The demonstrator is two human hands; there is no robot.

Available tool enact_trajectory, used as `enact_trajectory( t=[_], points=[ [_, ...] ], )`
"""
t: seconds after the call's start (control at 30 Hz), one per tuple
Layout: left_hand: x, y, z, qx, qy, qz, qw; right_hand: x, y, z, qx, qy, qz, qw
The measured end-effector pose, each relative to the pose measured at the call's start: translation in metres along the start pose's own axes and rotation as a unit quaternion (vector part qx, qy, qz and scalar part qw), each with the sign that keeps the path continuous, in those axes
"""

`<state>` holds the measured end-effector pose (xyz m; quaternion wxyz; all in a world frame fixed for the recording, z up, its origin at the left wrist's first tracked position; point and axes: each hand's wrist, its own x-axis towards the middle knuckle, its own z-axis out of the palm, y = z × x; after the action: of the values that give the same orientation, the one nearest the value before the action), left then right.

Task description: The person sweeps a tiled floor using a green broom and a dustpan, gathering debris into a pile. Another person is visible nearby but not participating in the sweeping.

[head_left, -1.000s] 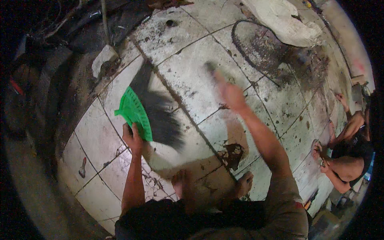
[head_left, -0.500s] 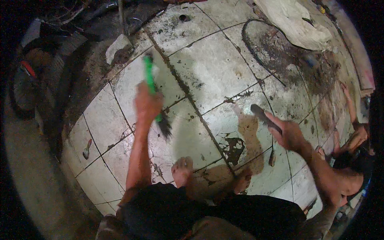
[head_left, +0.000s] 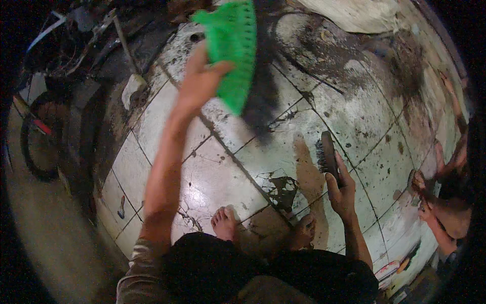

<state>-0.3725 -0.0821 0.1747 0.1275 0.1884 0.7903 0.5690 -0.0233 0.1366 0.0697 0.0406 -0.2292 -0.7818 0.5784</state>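
Positions are taken from the broken tile point(head_left: 281, 191), a dark, cracked patch in the pale tiled floor point(head_left: 147, 162).

- Wheel point(head_left: 44, 133), dark tyre, upright: far left of the broken tile and beyond it; a red piece point(head_left: 42, 126) shows in front.
- Hand tool point(head_left: 121, 206), small, slim: lying well left of the broken tile, slightly nearer the person.
- Stone-like block point(head_left: 133, 91), whitish: left of the broken tile and well beyond it.
- Left hand point(head_left: 200, 81), bare: beyond and left of the broken tile; thumb laid across the near face of the green broom head, the other fingers closed around its left edge, partly hidden.
- Green broom head point(head_left: 230, 55), ribbed plastic, fan-shaped: well beyond the broken tile, left of it; dark bristles point(head_left: 263, 96) to its right, blurred, contact with the floor not determinable.
- Two bare feet point(head_left: 224, 223): nearer the person than the broken tile, one left of it, one slightly right.
- Brush point(head_left: 329, 154), dark back, bristles facing left: right of the broken tile, a little beyond it.
- Right hand point(head_left: 341, 195), bare: right of the broken tile; thumb and fingers pinching the brush's lower end.
- Sack point(head_left: 354, 12), off-white: far beyond the broken tile, to the right.
- Co-worker point(head_left: 450, 202), crouched: far right of the broken tile.
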Motion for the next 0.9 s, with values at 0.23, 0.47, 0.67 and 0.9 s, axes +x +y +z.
enact_trajectory(
  t=[0.23, 0.47, 0.67, 0.9],
  points=[
    [-0.055, 0.037, -0.09, 0.393, -0.322, 0.085, 0.857, -0.006, 0.038, 0.003, -0.061, 0.03, 0.027, 0.997],
    [0.007, -0.097, 0.039, 0.454, -0.594, 0.163, 0.644, -0.001, 0.069, 0.004, -0.008, 0.117, 0.056, 0.991],
    [0.14, -0.078, 0.148, 0.366, -0.483, 0.293, 0.739, -0.016, 0.058, -0.023, 0.08, 0.163, 0.13, 0.975],
    [0.199, -0.008, 0.143, 0.454, -0.129, 0.424, 0.773, -0.04, 0.079, -0.039, 0.108, 0.183, 0.148, 0.966]
  ],
)
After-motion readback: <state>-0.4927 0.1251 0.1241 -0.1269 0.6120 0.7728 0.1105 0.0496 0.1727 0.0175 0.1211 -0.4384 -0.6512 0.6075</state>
